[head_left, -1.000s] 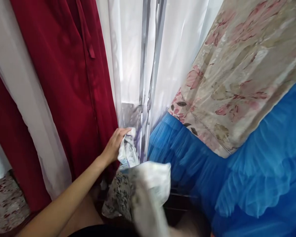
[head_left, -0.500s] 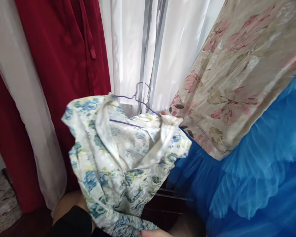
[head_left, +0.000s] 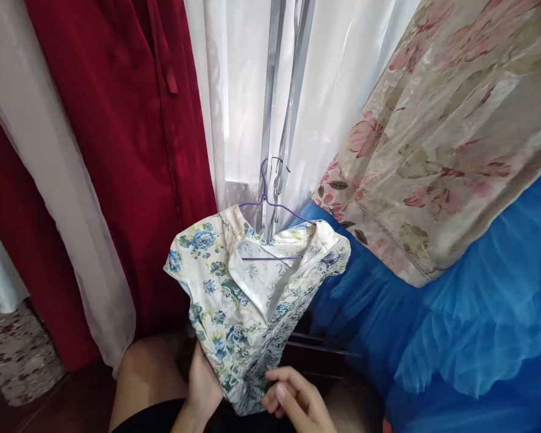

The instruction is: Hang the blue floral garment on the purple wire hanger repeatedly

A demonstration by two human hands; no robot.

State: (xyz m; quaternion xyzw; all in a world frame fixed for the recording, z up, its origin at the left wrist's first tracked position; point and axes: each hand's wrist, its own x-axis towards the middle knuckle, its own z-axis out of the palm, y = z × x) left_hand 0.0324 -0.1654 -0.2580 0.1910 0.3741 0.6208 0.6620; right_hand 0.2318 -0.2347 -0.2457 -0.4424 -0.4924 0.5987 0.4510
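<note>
Before white drapes (head_left: 243, 90): floral blouse (head_left: 211, 288) on purple hanger (head_left: 264, 197). Left hand (head_left: 204, 382) clasping lower side, fingertips hidden; right hand (head_left: 297, 394) loosely curled by hem, pinch uncertain. Best handled with shoulders level, fabric unstrained.

Lost fingers of left hand (head_left: 204, 382) behind floral blouse (head_left: 207, 282) at 7 o'clock; couldn't confirm contact by right hand (head_left: 300, 397) at 6. Couldn't see ends of purple hanger (head_left: 265, 197) inside blouse shoulders. Couldn't identify dim bars (head_left: 324, 348) at 5. Lost tops of red garment (head_left: 112, 168) at 11, beige floral garment (head_left: 442, 138) at 2, edges of blue tulle (head_left: 469, 319) at 4.
</note>
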